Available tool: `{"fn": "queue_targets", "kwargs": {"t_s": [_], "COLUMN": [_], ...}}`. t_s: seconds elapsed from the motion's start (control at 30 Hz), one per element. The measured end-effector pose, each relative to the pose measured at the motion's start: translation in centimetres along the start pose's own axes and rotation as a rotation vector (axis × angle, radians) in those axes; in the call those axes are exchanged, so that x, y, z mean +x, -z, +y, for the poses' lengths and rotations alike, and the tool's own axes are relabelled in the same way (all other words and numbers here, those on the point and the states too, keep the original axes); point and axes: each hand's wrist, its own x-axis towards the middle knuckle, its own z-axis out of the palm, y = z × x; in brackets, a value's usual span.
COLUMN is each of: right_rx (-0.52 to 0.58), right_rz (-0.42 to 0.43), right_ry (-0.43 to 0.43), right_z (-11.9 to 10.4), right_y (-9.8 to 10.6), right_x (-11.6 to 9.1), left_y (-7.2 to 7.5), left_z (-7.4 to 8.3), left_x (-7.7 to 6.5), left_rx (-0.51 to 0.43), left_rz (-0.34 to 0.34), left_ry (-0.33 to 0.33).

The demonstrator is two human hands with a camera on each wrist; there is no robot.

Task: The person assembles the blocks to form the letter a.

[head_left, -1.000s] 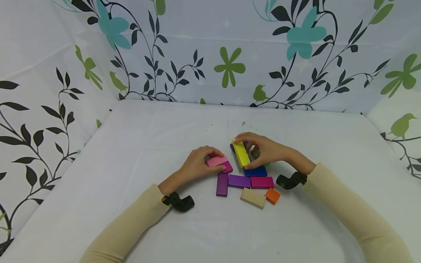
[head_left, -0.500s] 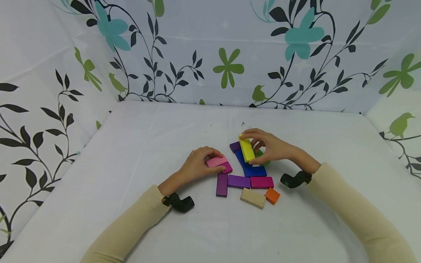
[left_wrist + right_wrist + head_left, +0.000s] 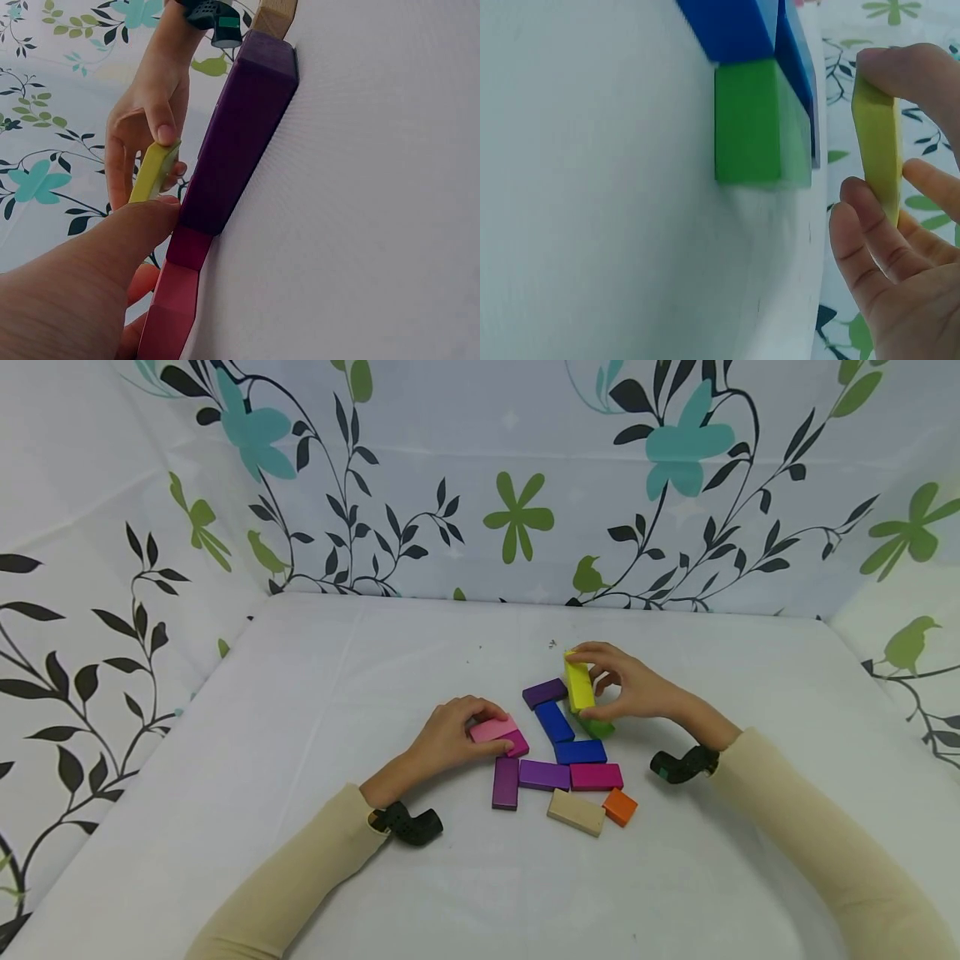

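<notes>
My right hand (image 3: 630,683) pinches a yellow block (image 3: 579,683) by its two ends, thumb at the near end, and holds it above the table. Beneath it lies a green block (image 3: 748,124), partly covered in the head view. My left hand (image 3: 453,731) grips a pink block (image 3: 492,728) and a magenta block (image 3: 518,743) that lie side by side, thumb on the near side. Just in front of that thumb is a purple block (image 3: 506,783). Two blue blocks (image 3: 553,722) and a dark purple block (image 3: 544,692) lie left of and below the yellow one.
A violet block (image 3: 544,775) and a crimson block (image 3: 596,777) form a row right of the purple one. Nearer me lie a beige block (image 3: 576,812) and a small orange block (image 3: 620,807). A patterned cloth (image 3: 420,460) stands behind the white table (image 3: 375,652).
My right hand has carried the yellow block right and away from me, uncovering the blue blocks and the dark purple block. The left hand has stayed on the pink and magenta blocks.
</notes>
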Motion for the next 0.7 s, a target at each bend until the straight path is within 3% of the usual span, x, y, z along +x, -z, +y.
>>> {"fn": "queue_targets", "kwargs": {"t_s": [0.7], "right_rx": [-0.03], "right_rz": [0.047], "right_ry": [-0.114], "right_z": [2.4], "right_y": [1.4], "right_x": [-1.0], "left_y": [-0.1], "left_z": [-0.1], "left_x": [0.0], "left_rx": [-0.005], "left_rz": [0.003], "left_ry": [-0.009]}}
